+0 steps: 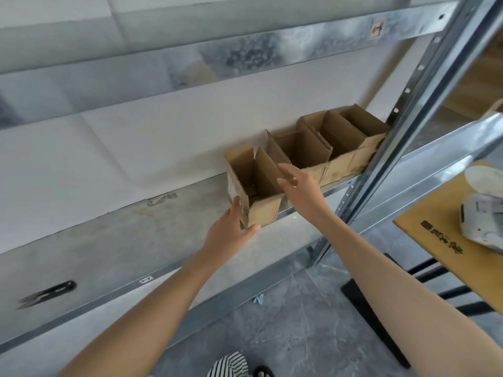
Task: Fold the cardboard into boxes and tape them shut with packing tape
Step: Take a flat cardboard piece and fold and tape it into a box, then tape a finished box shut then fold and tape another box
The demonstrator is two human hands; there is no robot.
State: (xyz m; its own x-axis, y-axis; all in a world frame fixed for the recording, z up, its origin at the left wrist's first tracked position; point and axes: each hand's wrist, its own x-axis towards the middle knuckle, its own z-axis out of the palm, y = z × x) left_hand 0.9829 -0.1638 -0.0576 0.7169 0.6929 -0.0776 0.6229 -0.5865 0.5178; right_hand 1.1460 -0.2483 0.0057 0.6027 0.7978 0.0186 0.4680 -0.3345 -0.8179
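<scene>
Clasping the near lower corner of the nearest box (265,213), the left hand (228,229) has its fingers (235,206) laid up the left wall and its thumb across the bottom of the front face. The right hand (299,186) is relaxed and holds nothing, its straight fingers reaching to the box's right side; whether they touch it I cannot tell. That box stands open-topped at the front edge of a grey metal shelf (122,240), just beside a row of other open boxes (307,148) that runs to the upright post (402,126). A blurred dark tool (46,293) lies far left on the shelf. A white device (481,221) sits on a wooden table (435,240) at right
</scene>
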